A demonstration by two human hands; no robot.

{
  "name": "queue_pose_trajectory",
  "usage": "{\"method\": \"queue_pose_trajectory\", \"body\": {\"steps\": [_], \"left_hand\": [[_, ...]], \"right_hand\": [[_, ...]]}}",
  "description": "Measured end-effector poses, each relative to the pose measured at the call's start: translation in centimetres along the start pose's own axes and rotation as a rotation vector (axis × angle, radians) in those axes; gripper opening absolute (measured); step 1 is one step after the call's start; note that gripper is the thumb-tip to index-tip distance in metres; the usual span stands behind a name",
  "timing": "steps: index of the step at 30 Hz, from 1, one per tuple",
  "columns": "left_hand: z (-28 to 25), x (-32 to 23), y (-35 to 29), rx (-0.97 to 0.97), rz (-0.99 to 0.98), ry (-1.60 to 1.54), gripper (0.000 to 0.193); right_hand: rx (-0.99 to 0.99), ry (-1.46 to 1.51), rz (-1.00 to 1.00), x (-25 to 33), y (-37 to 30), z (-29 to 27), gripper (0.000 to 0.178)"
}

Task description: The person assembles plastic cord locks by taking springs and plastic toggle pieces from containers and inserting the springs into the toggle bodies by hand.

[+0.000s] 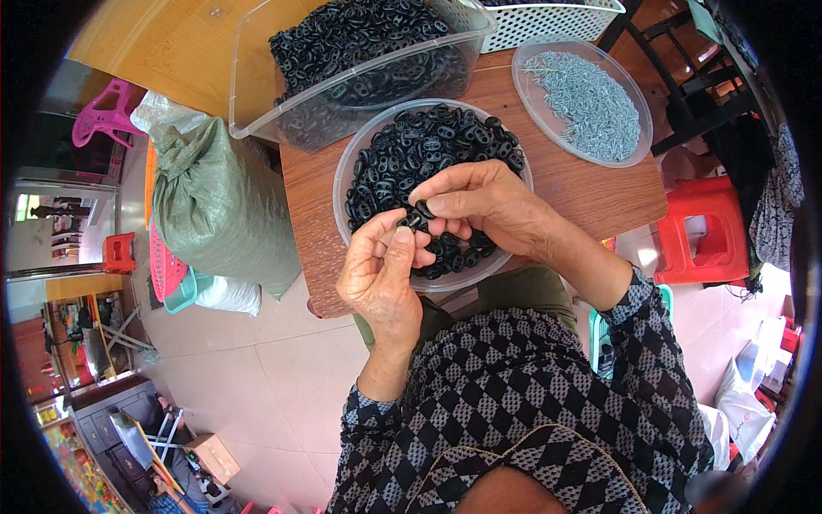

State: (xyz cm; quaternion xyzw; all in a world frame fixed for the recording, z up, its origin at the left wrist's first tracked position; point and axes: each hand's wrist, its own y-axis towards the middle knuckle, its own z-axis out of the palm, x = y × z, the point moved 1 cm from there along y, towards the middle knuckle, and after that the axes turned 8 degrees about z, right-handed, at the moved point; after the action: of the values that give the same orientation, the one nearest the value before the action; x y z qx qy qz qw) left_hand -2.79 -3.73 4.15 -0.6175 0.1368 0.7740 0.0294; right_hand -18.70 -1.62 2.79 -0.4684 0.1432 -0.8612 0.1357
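Observation:
My left hand pinches a small black plastic piece between thumb and fingertips, over the near part of a clear round tub. Close against it, my right hand grips another small black piece between thumb and forefinger. The two pieces meet or nearly meet; the fingers hide whether they are joined. A heap of black oval pieces with two holes fills the tub below my hands. The tub rests at the near edge of a brown wooden table.
Behind the tub stands a clear bin of similar black pieces. Farther right are a white perforated basket and a round tray of small silvery screws. A green sack stands left of the table, a red stool right.

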Motion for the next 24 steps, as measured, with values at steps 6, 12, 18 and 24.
{"method": "queue_pose_trajectory", "body": {"steps": [6, 12, 18, 24], "left_hand": [[-0.1, 0.2, -0.2, 0.011, 0.02, 0.037, 0.021], [0.2, 0.3, -0.4, -0.001, 0.004, 0.056, 0.019], [0.2, 0.7, -0.6, 0.004, 0.024, 0.11, 0.018], [0.5, 1.1, -0.8, 0.032, 0.022, 0.14, 0.02]], "right_hand": [[-0.015, -0.015, -0.001, -0.3, 0.1, 0.0, 0.019], [-0.048, -0.218, -0.123, 0.0, -0.5, 0.4, 0.02], [-0.071, -0.316, -0.247, -0.4, -0.5, 0.8, 0.017], [-0.186, -0.423, -0.449, -1.1, -0.6, 1.3, 0.013]]}}
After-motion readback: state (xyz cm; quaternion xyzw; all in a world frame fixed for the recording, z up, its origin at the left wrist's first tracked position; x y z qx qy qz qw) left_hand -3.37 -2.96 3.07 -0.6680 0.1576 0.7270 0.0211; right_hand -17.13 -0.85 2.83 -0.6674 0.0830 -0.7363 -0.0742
